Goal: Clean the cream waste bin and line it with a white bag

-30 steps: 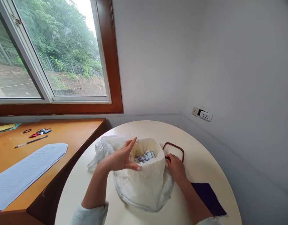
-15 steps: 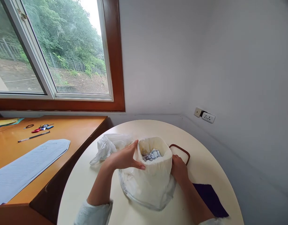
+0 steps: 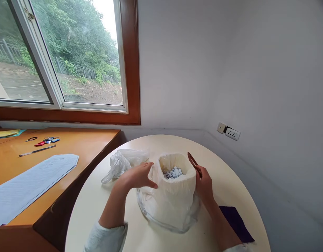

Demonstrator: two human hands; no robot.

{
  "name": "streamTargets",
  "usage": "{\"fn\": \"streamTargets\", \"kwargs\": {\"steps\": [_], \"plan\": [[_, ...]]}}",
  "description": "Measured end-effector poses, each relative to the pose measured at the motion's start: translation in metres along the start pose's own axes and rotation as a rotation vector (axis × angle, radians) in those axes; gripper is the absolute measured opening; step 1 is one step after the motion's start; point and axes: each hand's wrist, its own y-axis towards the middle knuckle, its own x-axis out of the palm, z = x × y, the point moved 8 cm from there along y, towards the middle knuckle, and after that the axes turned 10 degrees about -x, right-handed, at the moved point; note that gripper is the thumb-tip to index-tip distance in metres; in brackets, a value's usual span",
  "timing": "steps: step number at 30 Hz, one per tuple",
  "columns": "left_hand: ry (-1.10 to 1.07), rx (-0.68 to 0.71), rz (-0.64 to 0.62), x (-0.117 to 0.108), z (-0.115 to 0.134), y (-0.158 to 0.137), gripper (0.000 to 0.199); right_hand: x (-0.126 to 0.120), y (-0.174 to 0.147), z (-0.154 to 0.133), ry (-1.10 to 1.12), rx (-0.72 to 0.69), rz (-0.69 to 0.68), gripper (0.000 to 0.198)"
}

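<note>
On the round table stands a small bin (image 3: 177, 196) lined with a whitish plastic bag that folds out over the rim and hangs round its sides. Crumpled paper (image 3: 173, 172) lies inside. My left hand (image 3: 140, 176) rests against the bin's left side, thumb and fingers spread apart. A brown rounded frame (image 3: 192, 160), like a bin's rim ring, is gripped in my right hand (image 3: 204, 182) at the bin's right side. The ring is tilted up off the table, seen nearly edge-on.
A crumpled clear plastic bag (image 3: 119, 164) lies on the table (image 3: 98, 217) behind my left hand. Near my right forearm is a dark purple cloth (image 3: 236, 222). The wooden desk (image 3: 90, 140) at left holds paper sheets (image 3: 43, 178), a pen (image 3: 37, 151) and keys (image 3: 49, 140).
My right hand has lifted the brown ring from lying flat on the table to a steep tilt beside the bin. The bin has shifted slightly right; my left hand stays at its side.
</note>
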Motion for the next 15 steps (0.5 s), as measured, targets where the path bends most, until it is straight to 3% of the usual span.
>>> {"fn": "streamTargets", "kwargs": {"steps": [4, 7, 10, 15], "plan": [[0.081, -0.087, -0.011, -0.018, 0.001, -0.01, 0.051, -0.029, 0.021, -0.047, 0.085, -0.197, 0.123, 0.024], [-0.038, -0.038, 0.106, -0.036, 0.018, -0.014, 0.038, -0.038, 0.035, -0.101, 0.115, -0.397, 0.04, 0.019], [-0.253, -0.017, 0.17, -0.046, 0.029, -0.015, 0.04, -0.034, 0.038, -0.155, 0.086, -0.615, -0.112, 0.017], [-0.494, -0.006, 0.174, -0.049, 0.034, -0.016, 0.038, -0.018, 0.031, -0.204, -0.005, -0.819, -0.209, 0.018]]}}
